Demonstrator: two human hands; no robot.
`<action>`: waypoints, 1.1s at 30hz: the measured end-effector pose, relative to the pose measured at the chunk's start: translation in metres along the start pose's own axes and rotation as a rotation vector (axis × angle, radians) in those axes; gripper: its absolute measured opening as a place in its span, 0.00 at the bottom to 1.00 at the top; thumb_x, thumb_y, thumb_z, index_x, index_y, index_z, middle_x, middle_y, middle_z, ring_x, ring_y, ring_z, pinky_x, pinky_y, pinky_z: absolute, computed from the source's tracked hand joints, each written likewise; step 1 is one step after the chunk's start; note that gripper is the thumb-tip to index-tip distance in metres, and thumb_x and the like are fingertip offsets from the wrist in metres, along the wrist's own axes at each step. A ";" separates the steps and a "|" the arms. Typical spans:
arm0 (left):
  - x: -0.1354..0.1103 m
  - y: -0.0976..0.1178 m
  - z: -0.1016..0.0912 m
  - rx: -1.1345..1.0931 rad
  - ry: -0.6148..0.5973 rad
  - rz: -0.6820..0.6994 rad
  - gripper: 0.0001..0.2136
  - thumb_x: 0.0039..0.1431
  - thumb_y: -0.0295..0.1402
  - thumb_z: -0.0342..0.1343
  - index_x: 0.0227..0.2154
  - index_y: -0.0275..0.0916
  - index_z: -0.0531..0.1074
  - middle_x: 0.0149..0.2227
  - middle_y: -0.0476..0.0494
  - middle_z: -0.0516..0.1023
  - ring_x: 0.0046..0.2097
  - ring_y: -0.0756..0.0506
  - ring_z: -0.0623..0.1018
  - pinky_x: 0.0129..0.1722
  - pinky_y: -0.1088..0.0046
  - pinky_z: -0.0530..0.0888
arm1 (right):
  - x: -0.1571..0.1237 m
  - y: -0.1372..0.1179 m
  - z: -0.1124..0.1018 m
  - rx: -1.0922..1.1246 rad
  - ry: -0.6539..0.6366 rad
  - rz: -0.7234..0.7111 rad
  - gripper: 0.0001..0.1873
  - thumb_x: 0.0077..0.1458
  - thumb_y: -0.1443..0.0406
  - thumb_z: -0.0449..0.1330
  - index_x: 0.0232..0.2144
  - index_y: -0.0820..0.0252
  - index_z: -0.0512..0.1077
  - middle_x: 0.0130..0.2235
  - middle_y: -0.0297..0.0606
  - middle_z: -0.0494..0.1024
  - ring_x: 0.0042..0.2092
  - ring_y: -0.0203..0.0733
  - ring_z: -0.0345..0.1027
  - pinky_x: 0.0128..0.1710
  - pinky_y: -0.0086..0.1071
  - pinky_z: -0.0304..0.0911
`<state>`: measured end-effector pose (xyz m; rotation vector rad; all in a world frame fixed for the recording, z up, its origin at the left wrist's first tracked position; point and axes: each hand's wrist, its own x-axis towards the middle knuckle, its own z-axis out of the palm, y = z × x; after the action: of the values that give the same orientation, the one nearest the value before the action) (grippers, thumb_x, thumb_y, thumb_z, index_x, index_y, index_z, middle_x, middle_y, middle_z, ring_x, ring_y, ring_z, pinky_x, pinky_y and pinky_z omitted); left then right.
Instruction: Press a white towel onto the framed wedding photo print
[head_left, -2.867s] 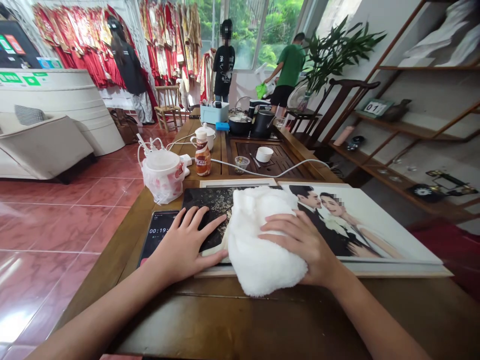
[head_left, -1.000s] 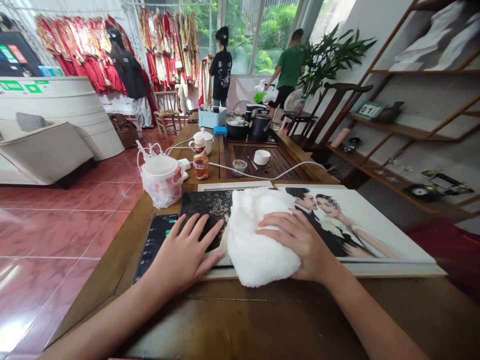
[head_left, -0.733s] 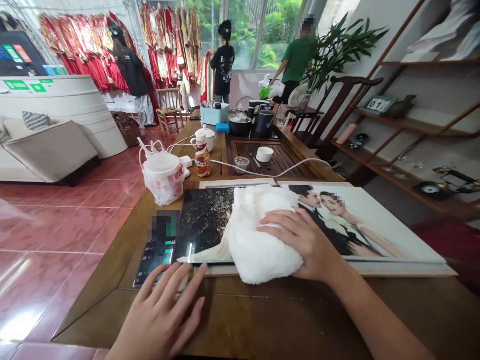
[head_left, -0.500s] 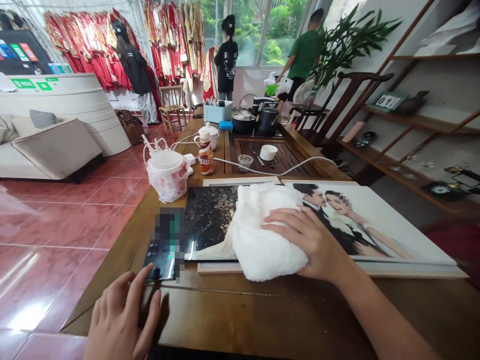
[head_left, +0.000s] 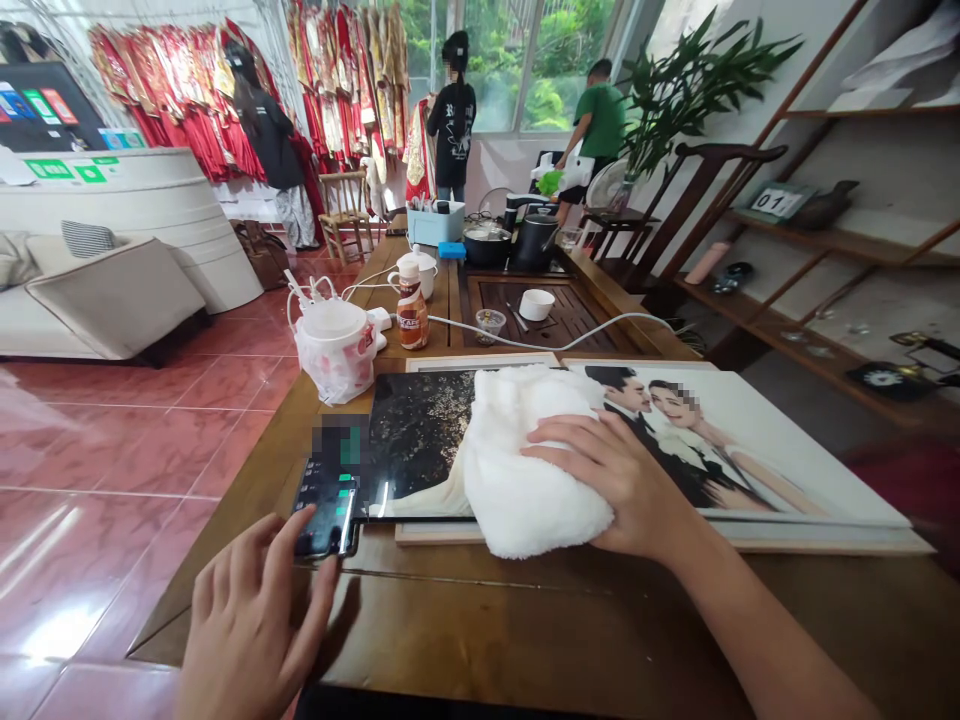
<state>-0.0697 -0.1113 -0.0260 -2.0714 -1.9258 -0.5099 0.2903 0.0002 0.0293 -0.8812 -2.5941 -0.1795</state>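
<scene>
A white cloth (head_left: 525, 505) lies bunched on the right part of a dark, glossy picture panel (head_left: 412, 435), reaching over to the left part of a framed photo of a couple (head_left: 765, 420) and hiding where the two meet. The right hand (head_left: 634, 490) rests on the cloth with its fingers slightly parted and gently bent; its thumb is hidden, so whether it pinches the fabric cannot be told. The left hand (head_left: 247, 610) grips nothing: its fingers are loosely curled, the index fingertip at the lower left of a phone (head_left: 326, 525) and the thumb tip by its near edge. The phone lies left of the dark panel, close against it. Beyond the panels, a bagged tub (head_left: 335, 350) stands near the left edge of the wooden table (head_left: 540, 640), with a brown bottle (head_left: 412, 318) to its right. A pale cable (head_left: 600, 328) runs across the table behind the pictures, in front of a white bowl (head_left: 537, 305).
</scene>
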 end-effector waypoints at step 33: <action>0.117 0.054 0.019 -0.324 -0.234 0.555 0.25 0.66 0.44 0.48 0.63 0.40 0.59 0.63 0.38 0.62 0.64 0.37 0.60 0.62 0.53 0.61 | 0.003 0.000 0.005 0.044 0.070 -0.044 0.26 0.49 0.61 0.58 0.52 0.56 0.66 0.50 0.44 0.75 0.54 0.54 0.65 0.50 0.46 0.49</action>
<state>-0.0082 -0.0028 0.0095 -2.8408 -1.3292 -0.4861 0.2865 0.0036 0.0257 -0.7891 -2.5438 -0.1620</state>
